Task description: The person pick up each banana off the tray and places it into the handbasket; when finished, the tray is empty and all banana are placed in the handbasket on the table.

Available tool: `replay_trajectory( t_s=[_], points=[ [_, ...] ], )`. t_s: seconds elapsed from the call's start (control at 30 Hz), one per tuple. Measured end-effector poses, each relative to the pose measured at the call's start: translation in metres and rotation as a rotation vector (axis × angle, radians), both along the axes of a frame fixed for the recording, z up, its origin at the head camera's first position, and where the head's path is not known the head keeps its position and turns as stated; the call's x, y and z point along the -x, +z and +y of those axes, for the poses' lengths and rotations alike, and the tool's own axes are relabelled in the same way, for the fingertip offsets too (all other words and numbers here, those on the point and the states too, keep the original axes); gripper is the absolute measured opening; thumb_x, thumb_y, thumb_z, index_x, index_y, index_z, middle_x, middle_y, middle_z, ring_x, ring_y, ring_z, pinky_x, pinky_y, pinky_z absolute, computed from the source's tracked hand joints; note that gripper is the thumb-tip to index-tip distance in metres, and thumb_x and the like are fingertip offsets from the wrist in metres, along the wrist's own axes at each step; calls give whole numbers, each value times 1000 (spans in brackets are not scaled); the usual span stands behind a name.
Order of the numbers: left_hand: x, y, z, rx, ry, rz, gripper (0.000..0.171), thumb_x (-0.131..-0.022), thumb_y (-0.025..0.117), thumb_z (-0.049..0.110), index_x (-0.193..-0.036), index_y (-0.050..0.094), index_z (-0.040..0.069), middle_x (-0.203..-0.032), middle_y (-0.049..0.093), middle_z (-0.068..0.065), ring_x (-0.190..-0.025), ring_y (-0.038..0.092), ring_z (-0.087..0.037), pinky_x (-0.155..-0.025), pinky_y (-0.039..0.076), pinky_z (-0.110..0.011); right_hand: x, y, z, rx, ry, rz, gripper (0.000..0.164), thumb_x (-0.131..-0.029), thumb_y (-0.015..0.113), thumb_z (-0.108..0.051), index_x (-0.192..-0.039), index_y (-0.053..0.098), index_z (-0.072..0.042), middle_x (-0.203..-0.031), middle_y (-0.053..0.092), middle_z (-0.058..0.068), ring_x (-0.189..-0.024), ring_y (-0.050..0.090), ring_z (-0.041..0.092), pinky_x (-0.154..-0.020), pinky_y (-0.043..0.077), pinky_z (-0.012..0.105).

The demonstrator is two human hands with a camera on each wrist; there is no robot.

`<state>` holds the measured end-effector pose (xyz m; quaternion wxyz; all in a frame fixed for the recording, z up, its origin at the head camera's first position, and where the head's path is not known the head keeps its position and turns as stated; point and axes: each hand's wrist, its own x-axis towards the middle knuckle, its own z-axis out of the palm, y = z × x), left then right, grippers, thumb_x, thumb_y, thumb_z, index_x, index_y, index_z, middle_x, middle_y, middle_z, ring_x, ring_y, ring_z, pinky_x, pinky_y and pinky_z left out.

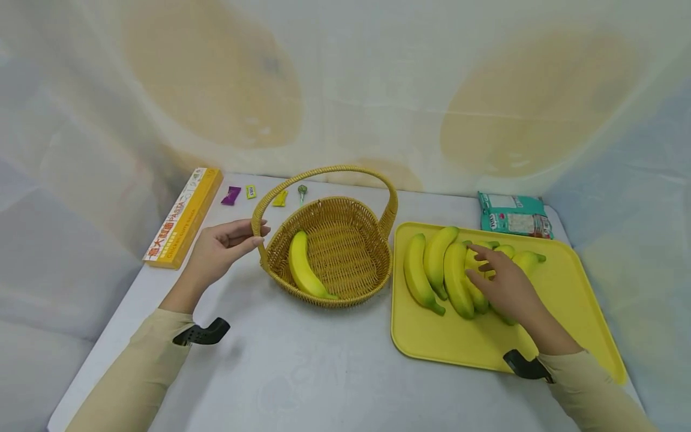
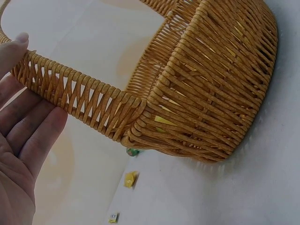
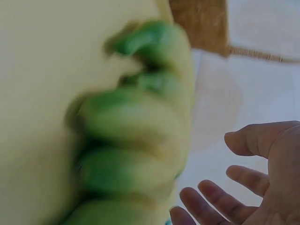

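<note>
My left hand (image 1: 218,251) pinches the side of the tall arched handle (image 2: 79,91) of a woven wicker basket (image 1: 348,246). In the left wrist view the thumb lies on one face of that handle and the fingers on the other. One yellow banana (image 1: 304,269) rests inside the basket, along its left wall. Over on the right, my right hand (image 1: 513,289) hovers at a row of bananas (image 1: 418,273) on a yellow tray (image 1: 448,345). Its fingers are spread and loosely bent, with nothing between them; it partly covers several of the bananas.
A yellow pasta box (image 1: 183,219) lies at the back left. Small wrapped candies, one purple (image 1: 231,195), and a green lollipop (image 1: 302,191) lie behind the basket. A teal snack bag (image 1: 515,215) sits behind the tray. Fabric walls (image 1: 372,90) enclose the white table (image 1: 324,372).
</note>
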<state>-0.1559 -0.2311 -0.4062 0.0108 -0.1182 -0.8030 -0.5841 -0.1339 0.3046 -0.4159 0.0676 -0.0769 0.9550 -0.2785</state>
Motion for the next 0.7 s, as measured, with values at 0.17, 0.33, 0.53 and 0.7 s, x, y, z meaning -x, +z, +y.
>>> replay_trajectory(
  t_s=[0.17,0.33,0.53,0.7],
  points=[
    [0,0,0,-2,3,3,36,-96,73,20,-127,69,3,-120,74,-11,-112,71,-20,-94,55,-22,2,-11,34,-44,-63,4,63,-105,57,-30,-156,34,1,-136,49,34,-119,53,53,-85,53,64],
    [0,0,-1,-8,-2,6,36,-96,73,20,-127,69,2,-120,73,-12,-111,71,-19,-94,55,-22,3,-22,59,-61,-116,50,63,-105,58,-27,-153,35,7,-133,45,40,-116,48,56,-83,48,68],
    [0,-1,-1,-12,-6,2,36,-96,73,20,-127,69,2,-120,73,-12,-112,70,-19,-94,55,-22,3,-34,78,-69,-193,38,65,-103,58,-25,-150,33,13,-133,34,48,-113,44,59,-82,46,68],
    [1,-1,0,-11,-8,0,36,-96,73,21,-128,69,2,-121,73,-13,-109,70,-10,-94,54,-22,2,-41,92,-71,-195,-69,74,-105,55,-34,-152,25,15,-139,29,51,-116,49,62,-85,51,66]
  ],
)
